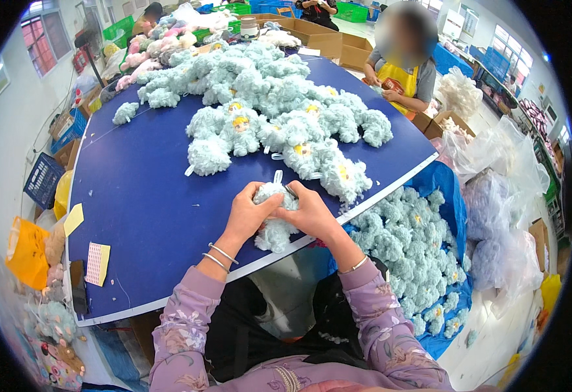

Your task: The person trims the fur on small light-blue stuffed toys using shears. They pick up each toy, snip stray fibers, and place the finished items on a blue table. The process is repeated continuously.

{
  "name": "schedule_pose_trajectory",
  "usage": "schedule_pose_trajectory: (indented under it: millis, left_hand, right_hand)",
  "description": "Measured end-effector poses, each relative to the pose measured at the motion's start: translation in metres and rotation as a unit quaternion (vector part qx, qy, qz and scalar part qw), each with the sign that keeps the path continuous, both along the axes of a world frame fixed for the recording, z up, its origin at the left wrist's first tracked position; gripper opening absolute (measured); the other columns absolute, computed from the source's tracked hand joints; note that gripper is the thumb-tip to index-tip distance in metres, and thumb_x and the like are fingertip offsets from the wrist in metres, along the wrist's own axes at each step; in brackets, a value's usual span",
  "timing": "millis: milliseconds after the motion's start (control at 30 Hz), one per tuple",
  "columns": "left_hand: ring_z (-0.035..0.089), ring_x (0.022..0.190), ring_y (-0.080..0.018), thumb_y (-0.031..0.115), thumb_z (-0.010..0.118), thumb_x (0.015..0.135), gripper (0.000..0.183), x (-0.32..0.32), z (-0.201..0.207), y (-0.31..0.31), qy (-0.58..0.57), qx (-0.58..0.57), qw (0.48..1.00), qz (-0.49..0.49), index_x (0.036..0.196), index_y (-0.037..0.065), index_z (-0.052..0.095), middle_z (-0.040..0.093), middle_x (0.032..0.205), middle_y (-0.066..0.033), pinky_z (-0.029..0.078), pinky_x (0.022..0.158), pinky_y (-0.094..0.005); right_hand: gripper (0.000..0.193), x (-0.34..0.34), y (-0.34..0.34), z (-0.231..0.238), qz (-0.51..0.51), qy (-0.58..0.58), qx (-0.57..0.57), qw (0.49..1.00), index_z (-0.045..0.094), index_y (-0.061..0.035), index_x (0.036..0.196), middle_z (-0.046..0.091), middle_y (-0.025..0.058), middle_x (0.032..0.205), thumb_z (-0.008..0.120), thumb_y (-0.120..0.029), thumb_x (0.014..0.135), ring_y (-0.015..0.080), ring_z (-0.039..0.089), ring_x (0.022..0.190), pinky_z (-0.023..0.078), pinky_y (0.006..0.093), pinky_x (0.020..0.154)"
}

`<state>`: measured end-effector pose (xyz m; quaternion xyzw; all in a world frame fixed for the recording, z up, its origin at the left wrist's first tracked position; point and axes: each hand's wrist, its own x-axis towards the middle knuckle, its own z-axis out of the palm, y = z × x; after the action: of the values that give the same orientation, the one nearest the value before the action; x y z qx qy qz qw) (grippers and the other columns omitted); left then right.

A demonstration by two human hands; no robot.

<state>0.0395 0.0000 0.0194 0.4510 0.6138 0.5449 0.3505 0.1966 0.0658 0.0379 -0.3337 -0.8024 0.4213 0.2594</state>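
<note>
Between my hands, above the near edge of the blue table (148, 215), is a small pale blue-green plush toy (275, 236) with a white loop at its top. My left hand (250, 210) is closed round its left side, the thumb pressed across the fluff. From the other side my right hand (310, 212) grips the same toy. A dark bit shows at the right fingers; I cannot make out what it is. Just beyond my hands lies a big pile of similar plush toys (253, 78), some with yellow-haired doll faces and white loops showing.
Right of the table, a blue sack (459, 215) holds many more such toys. A person (407, 65) in a yellow apron works at the far right edge. Cardboard boxes (354, 49) stand behind the table. A sticker sheet (96, 263) and a dark phone-like slab (78, 287) lie at the left.
</note>
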Motion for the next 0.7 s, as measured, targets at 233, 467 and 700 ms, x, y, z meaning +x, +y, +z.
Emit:
schedule_pose_trajectory:
  millis: [233, 467, 700]
  left_hand:
    - [0.053, 0.056, -0.0055, 0.026, 0.071, 0.084, 0.034, 0.001, -0.004, 0.004, -0.013, 0.023, 0.999, -0.018, 0.103, 0.001, 0.059, 0.063, 0.080, -0.0033, 0.043, 0.044, -0.0225]
    - [0.060, 0.058, -0.0104, 0.037, 0.050, 0.099, 0.037, -0.018, -0.019, 0.017, -0.162, 0.071, 0.984, -0.036, 0.118, 0.006, 0.050, 0.062, 0.100, -0.0060, 0.044, 0.045, -0.0191]
    - [0.062, 0.063, -0.0137, 0.041, 0.044, 0.100, 0.044, -0.025, -0.018, 0.014, -0.159, 0.067, 0.985, -0.021, 0.118, 0.003, 0.050, 0.061, 0.106, -0.0115, 0.045, 0.047, -0.0202]
  right_hand:
    - [0.050, -0.001, 0.005, -0.008, 0.011, 0.024, -0.015, 1.000, 0.051, 0.0029, 0.098, 0.061, 0.0107, 0.087, 0.079, -0.032, 0.076, 0.0115, 0.054, 0.079, 0.048, 0.0315, 0.068]
    - [0.068, 0.031, 0.031, -0.003, -0.073, 0.369, -0.289, 0.880, 0.046, 0.0056, 0.130, 0.061, 0.0179, 0.115, 0.074, -0.033, 0.081, 0.0221, 0.064, 0.095, 0.054, 0.0330, 0.081]
    - [0.083, 0.116, 0.083, 0.021, -0.054, 0.522, -0.213, 0.824, 0.037, 0.0011, 0.140, 0.044, 0.0253, 0.139, 0.071, -0.046, 0.081, 0.0024, 0.029, 0.043, 0.026, 0.0195, 0.036]
